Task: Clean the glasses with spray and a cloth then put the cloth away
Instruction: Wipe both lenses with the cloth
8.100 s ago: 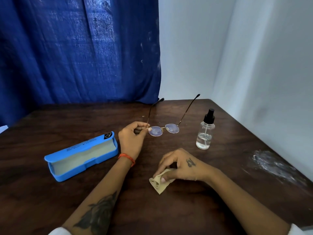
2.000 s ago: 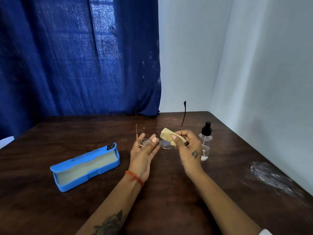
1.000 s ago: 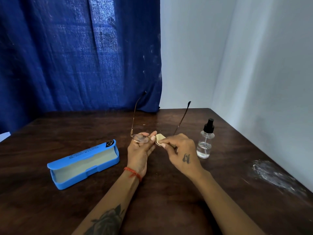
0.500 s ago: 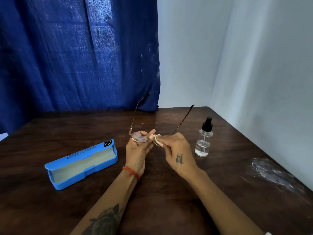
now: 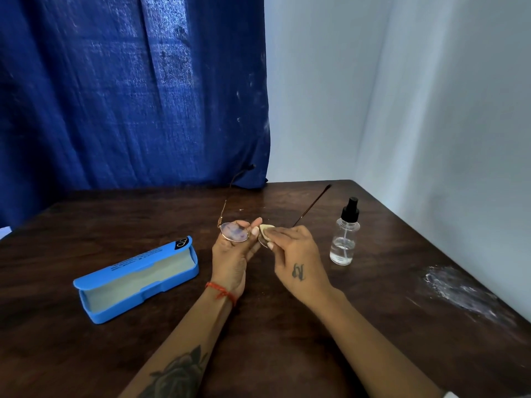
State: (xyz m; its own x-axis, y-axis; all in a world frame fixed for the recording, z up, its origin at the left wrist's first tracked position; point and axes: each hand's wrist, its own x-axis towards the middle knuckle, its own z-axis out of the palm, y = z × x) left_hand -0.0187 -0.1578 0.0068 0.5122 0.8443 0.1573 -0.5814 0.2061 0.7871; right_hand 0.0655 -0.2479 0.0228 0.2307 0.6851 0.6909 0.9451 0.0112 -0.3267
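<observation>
Thin gold-rimmed glasses (image 5: 234, 231) are held above the dark wooden table (image 5: 287, 354), temples pointing away from me. My left hand (image 5: 232, 255) grips them at the bridge and left lens. My right hand (image 5: 297, 258) pinches a small pale yellow cloth (image 5: 265, 227) around the right lens, which is mostly hidden by the cloth and fingers. A clear spray bottle (image 5: 345, 235) with a black nozzle stands upright to the right of my right hand.
An open blue glasses case (image 5: 135, 278) lies on the table to the left, its pale lining facing me. A white smear (image 5: 462, 291) marks the table at the right. A blue curtain (image 5: 129, 90) hangs behind, and white walls close the right side.
Over the last second both hands stayed together on the glasses; the cloth has shifted slightly on the right lens. Earlier, the cloth was picked up from the table and the glasses lifted.
</observation>
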